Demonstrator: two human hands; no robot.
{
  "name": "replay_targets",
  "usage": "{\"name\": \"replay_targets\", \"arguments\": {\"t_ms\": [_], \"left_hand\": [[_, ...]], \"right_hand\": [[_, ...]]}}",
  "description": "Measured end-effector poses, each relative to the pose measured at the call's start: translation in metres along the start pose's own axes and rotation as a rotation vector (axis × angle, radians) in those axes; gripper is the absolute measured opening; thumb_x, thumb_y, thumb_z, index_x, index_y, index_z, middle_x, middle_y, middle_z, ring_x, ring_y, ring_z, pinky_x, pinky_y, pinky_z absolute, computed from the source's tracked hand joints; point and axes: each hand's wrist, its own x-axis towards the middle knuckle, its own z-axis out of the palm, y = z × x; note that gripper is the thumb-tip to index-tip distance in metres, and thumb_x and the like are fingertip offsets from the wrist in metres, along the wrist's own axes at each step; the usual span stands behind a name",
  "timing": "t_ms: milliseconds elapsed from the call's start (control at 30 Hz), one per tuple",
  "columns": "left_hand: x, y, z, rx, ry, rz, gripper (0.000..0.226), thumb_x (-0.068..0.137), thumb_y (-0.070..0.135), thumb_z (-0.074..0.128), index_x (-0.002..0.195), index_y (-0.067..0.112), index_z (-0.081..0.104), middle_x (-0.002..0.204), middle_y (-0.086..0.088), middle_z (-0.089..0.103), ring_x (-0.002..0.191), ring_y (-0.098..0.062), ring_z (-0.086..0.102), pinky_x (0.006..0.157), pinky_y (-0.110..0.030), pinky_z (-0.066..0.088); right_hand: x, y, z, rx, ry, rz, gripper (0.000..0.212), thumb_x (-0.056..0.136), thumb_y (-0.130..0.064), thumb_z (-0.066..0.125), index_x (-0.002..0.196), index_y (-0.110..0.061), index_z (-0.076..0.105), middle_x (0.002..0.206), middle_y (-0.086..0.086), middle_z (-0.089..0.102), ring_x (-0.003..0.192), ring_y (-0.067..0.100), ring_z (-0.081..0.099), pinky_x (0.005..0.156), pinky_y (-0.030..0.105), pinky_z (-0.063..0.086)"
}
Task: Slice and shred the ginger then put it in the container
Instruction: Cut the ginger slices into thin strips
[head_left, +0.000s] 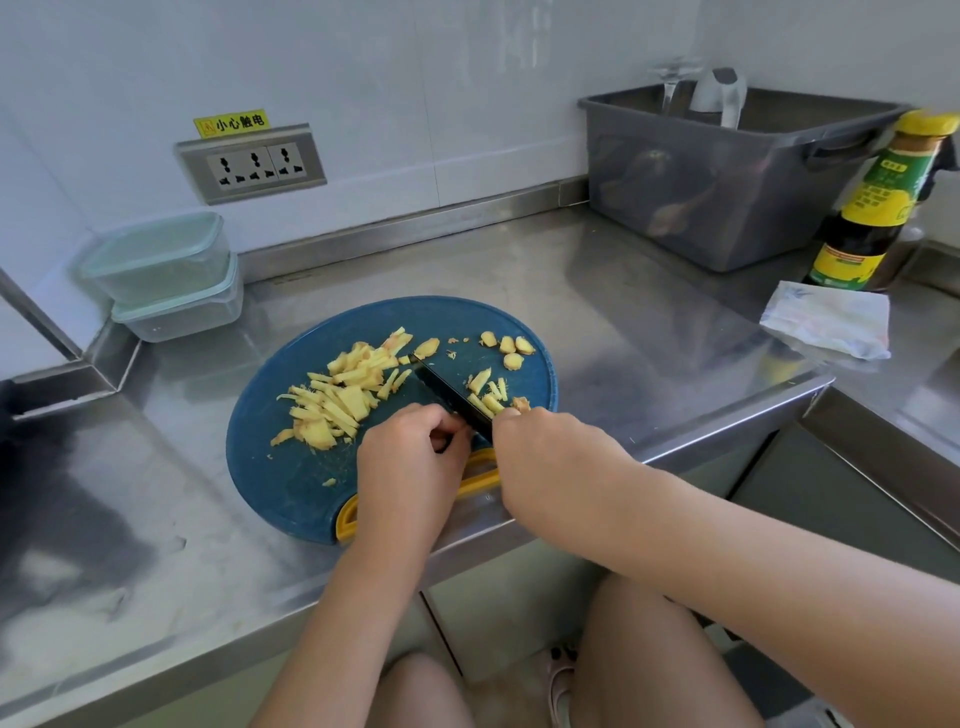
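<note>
Your left hand (410, 462) grips the handle of the black-bladed knife (447, 392), which lies diagonally on the round blue plastic cutting board (270, 478). Your right hand (540, 441) is just beside the blade, with its fingertips on a few yellow ginger strips (485, 395); whether they pinch cannot be determined. The shredded ginger pile (337, 395) lies left of the blade. The stacked clear plastic containers (166, 275) stand well apart, far left.

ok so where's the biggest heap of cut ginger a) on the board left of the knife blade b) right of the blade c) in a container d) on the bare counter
a: the largest heap of ginger strips lies on the blue board left of the knife blade; only a few pieces lie to its right.
</note>
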Motion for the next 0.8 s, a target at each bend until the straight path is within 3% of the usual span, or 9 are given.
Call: {"name": "replay_targets", "arguments": {"t_ms": [133, 267, 333, 433, 533, 800], "left_hand": [[-0.003, 0.000, 0.000, -0.060, -0.004, -0.030, 0.004, 0.080, 0.016, 0.072, 0.080, 0.019, 0.074, 0.079, 0.010, 0.064, 0.067, 0.000, 0.060, 0.063, -0.008, 0.046], [0.000, 0.002, 0.002, -0.035, 0.022, -0.038, 0.003, 0.080, 0.017, 0.072, 0.079, 0.016, 0.074, 0.077, 0.007, 0.066, 0.067, -0.006, 0.061, 0.066, -0.027, 0.054], [-0.002, 0.003, 0.003, -0.008, 0.031, -0.043, 0.005, 0.081, 0.019, 0.070, 0.079, 0.016, 0.074, 0.077, 0.007, 0.065, 0.066, -0.007, 0.061, 0.065, -0.031, 0.054], [-0.004, 0.006, 0.003, 0.033, 0.041, -0.038, 0.006, 0.082, 0.020, 0.069, 0.079, 0.017, 0.072, 0.076, 0.008, 0.063, 0.065, -0.008, 0.059, 0.064, -0.032, 0.053], [-0.004, 0.007, 0.004, 0.066, 0.052, -0.014, 0.007, 0.083, 0.021, 0.068, 0.077, 0.017, 0.071, 0.074, 0.009, 0.061, 0.063, -0.008, 0.058, 0.061, -0.032, 0.052], [-0.004, 0.006, 0.006, 0.083, 0.081, 0.009, 0.009, 0.082, 0.022, 0.071, 0.075, 0.017, 0.072, 0.073, 0.008, 0.062, 0.064, -0.008, 0.058, 0.062, -0.033, 0.053]], "right_hand": [[0.006, 0.008, 0.005, -0.006, 0.014, 0.028, 0.030, 0.096, -0.013, 0.043, 0.125, -0.004, 0.041, 0.070, -0.002, 0.036, 0.061, 0.014, 0.042, 0.055, 0.028, 0.040], [-0.004, 0.018, 0.013, -0.053, 0.032, 0.041, 0.035, 0.097, -0.018, 0.044, 0.130, -0.006, 0.037, 0.078, 0.000, 0.042, 0.070, 0.018, 0.051, 0.061, 0.030, 0.048], [-0.012, 0.023, 0.015, -0.078, 0.022, 0.043, 0.035, 0.097, -0.019, 0.043, 0.129, -0.007, 0.036, 0.074, 0.000, 0.039, 0.062, 0.017, 0.048, 0.054, 0.027, 0.044], [-0.019, 0.025, 0.021, -0.094, 0.017, 0.036, 0.030, 0.096, -0.016, 0.041, 0.124, -0.006, 0.039, 0.077, 0.003, 0.041, 0.053, 0.013, 0.034, 0.044, 0.024, 0.028], [-0.024, 0.024, 0.023, -0.042, 0.039, 0.092, 0.007, 0.096, -0.014, 0.040, 0.099, -0.010, 0.035, 0.068, 0.001, 0.036, 0.052, 0.013, 0.032, 0.045, 0.023, 0.027], [-0.023, 0.044, 0.021, 0.071, 0.081, 0.093, 0.017, 0.101, -0.025, 0.035, 0.088, -0.015, 0.034, 0.066, -0.002, 0.037, 0.052, 0.012, 0.036, 0.045, 0.022, 0.027]]}}
